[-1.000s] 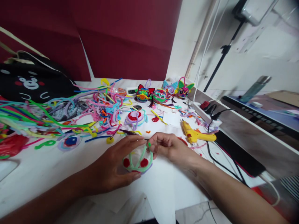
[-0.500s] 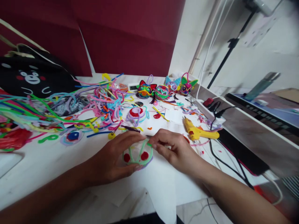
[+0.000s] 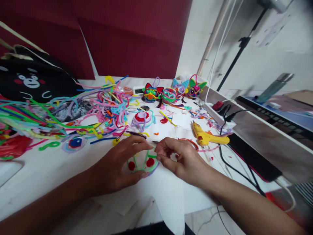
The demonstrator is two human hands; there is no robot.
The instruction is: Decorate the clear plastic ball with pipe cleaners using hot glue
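My left hand (image 3: 119,164) curls around the left side of a clear rounded craft piece (image 3: 140,160), its thumb at the near edge and its fingers over the top. Pale green pipe cleaner lines the piece, two red round patches sit on it, and some purple shows at its lower right edge. Between the thumb and fingertips of my right hand (image 3: 174,155) is a short bright green pipe cleaner (image 3: 152,156), its free end just above the right red patch. Whether it touches the piece I cannot tell. A dark pointed tool tip (image 3: 155,142) shows behind my right fingers.
A yellow glue gun (image 3: 207,135) lies right of my hands, near a power strip (image 3: 221,116) and cables. Several finished pipe-cleaner ornaments (image 3: 168,95) stand at the back. Tangled pipe cleaners (image 3: 107,107) cover the left, before a black bag (image 3: 34,81).
My right hand has shifted slightly down and left, so more of the green pipe cleaner shows, now over the right red patch. My left hand keeps its hold.
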